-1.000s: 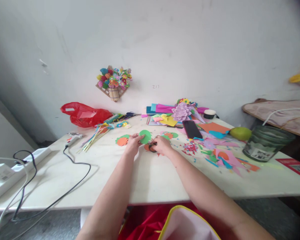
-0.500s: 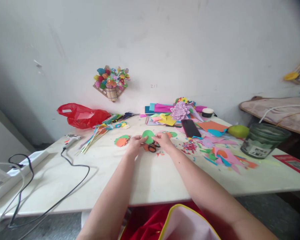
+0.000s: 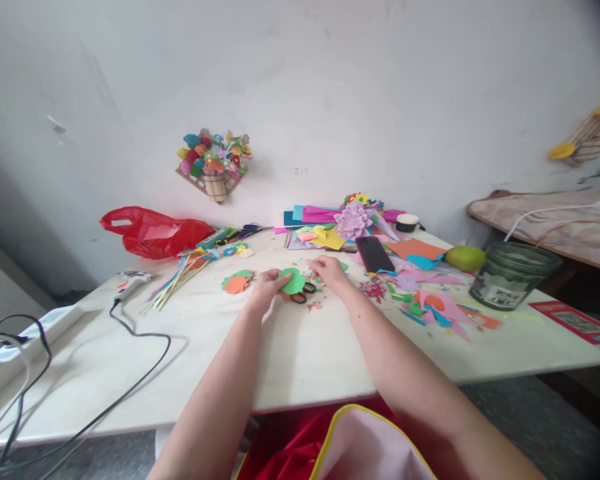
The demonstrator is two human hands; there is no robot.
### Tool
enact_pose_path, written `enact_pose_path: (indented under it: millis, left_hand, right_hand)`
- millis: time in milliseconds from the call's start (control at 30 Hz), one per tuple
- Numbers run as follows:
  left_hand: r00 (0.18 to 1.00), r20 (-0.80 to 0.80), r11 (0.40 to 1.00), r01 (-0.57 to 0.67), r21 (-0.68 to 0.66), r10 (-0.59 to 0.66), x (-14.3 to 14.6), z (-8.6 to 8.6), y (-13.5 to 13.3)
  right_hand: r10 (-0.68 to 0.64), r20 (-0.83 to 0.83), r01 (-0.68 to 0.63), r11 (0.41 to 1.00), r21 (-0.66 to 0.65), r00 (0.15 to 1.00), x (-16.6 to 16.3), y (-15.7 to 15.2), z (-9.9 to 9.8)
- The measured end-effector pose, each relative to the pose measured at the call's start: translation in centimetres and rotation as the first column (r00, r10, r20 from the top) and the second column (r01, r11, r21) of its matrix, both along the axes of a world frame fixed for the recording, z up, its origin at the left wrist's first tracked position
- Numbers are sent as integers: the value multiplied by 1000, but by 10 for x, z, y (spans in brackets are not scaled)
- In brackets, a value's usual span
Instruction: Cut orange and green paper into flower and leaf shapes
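Note:
My left hand [image 3: 267, 291] pinches the edge of a round green foam piece [image 3: 293, 281] between thumb and fingers, above the table. Just to the right and apart from that disc is my right hand [image 3: 329, 272]. Its thumb and fingertips are drawn together, and whatever may be between them is too small to make out. Scissors [image 3: 299, 299] with dark, orange-lined handles lie beneath the disc, their blades hidden. Left of my left hand rest scalloped orange [image 3: 237, 285] and green foam pieces, overlapping. Small scraps [image 3: 315, 306] are scattered near the scissors.
Foam offcuts [image 3: 437, 308], a phone [image 3: 375, 255], a glass jar [image 3: 515, 277] and a yellow-green fruit [image 3: 465, 258] are on the right. A red bag [image 3: 157, 233], thin sticks [image 3: 177, 283] and a corded glue gun [image 3: 131, 285] are on the left.
My right hand has let go of the green disc and moved slightly right and up. The disc stays in my left hand. The view has turned a little to the right.

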State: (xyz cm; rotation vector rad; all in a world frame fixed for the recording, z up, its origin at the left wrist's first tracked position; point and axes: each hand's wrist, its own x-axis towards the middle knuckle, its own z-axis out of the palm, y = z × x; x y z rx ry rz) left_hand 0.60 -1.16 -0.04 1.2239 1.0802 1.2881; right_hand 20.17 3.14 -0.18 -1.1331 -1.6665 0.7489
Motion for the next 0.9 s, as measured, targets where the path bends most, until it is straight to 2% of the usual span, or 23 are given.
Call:
enact_pose_path:
  millis: [33,100,200,267,400,533,600,833,900]
  left_hand:
    - [998,45,999,-44,-6,44,0,1,1]
    - [989,121,997,-77,-32,81,-1,1,2]
    - [972,212,993,-88,-78,103,-2,1,3]
    - [955,274,990,-83,-113,112,-1,1,3]
    - [887,454,981,0,-192,88,2,-3,4]
    - [831,555,948,159,-276,22,1,-10,5]
    - [819,573,942,172,-289,26,-1,-12,6]
    - [760,623,968,-31,-250,185,2,-10,8]
    - [751,621,966,-88,-242,224,4,-7,8]
  right_hand:
    - [-84,-10,84,996,-12,996,5,2,2]
    - [-212,72,216,975,-51,975,12,4,6]
    - [-299,343,350,932,-96,891,18,1,11]
    - [-318,510,398,916,-52,799,19,-4,15]
    - [-256,699,371,928,-15,667,19,-11,21]
    - [-151,776,276,961,-31,612,21,-16,25]
    - [-105,799,245,968,-54,592,21,-17,25]
    - [-151,774,231,973,6,615,19,-15,16]
    - [-171,745,243,970,12,645,20,-12,14]
